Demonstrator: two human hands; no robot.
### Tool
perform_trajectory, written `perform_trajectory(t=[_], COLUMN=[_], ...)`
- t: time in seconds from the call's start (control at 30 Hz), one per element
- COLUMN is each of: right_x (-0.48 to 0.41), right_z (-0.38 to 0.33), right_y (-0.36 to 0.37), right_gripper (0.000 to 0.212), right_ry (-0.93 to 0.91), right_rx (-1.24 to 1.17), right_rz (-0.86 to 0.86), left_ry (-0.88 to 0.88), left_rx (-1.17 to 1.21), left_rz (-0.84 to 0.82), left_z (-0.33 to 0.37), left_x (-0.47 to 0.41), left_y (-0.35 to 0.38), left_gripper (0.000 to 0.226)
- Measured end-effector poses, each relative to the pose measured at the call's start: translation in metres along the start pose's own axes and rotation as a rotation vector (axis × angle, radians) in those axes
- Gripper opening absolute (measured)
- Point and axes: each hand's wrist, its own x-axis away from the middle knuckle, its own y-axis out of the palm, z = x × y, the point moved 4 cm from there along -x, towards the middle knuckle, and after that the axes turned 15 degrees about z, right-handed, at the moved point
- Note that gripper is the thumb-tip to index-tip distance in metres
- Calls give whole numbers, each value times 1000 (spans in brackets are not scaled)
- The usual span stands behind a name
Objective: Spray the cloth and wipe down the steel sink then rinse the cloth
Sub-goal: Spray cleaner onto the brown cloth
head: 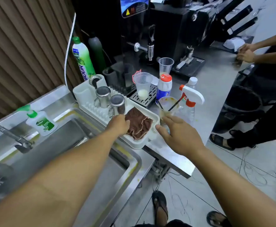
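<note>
A crumpled brown cloth [139, 124] lies at the near end of a white drying rack [150, 140] beside the steel sink [84, 141]. My left hand [118, 124] reaches over the sink, its curled fingers at the cloth's left edge; the grip itself is hidden. To the right of the rack, my right hand [178, 133] hovers with fingers spread and holds nothing. Just beyond that hand stands a clear spray bottle [189, 104] with a white and red trigger head.
Two steel cups [117, 104] stand upside down on the rack. A green-capped soap dispenser [41, 122] and the tap [21, 143] are at the sink's left. Plastic cups, bottles and black drink machines crowd the counter. Another person's hands [246, 52] rest at the far right.
</note>
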Motion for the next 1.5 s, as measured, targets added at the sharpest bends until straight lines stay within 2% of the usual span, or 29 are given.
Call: perform_trajectory(t=[0.07,0.2,0.33,0.47,0.57,0.73,0.87,0.97,1.07,1.13,1.23,1.33,1.5], right_x=[-4,-9,-19,-40,-58,-72,-80,-85,-92,-95,-97,-97,-92], right_z=[17,67,109,120,114,106,105,106,104,103,102,102,96], right_y=[-6,-17,-34,-33,-27,-13,-9,-5,-4,-6,-7,-8,-12], right_gripper=[55,67,65,62,45,22,32,38,29,24,17,10,11], right_ry=[86,254,435,440,375,415,414,374,340,321,292,287,235], right_rx=[-30,33,27,-141,-367,-732,-926,-960,-984,-987,-980,-983,-905], right_rz=[26,-13,20,115,137,106,15,-53,-76,-74,-76,-57,24], left_ry=[-64,-157,-246,-279,-261,-285,-445,-551,-608,-556,-386,-263,-255], left_rx=[-46,-110,-171,-257,-298,-127,123,229,266,250,242,320,513], left_rz=[41,72,118,137,146,177,111,66,-7,-47,-33,-35,-49], left_z=[4,12,17,21,21,15,10,12,13,16,21,22,22], left_x=[-9,-23,-33,-36,-38,-41,-45,-46,-45,-46,-50,-47,-34], left_y=[7,21,31,37,39,37,35,36,36,34,30,24,-3], left_gripper=[32,34,37,37,36,18,20,31,43,38,25,24,19])
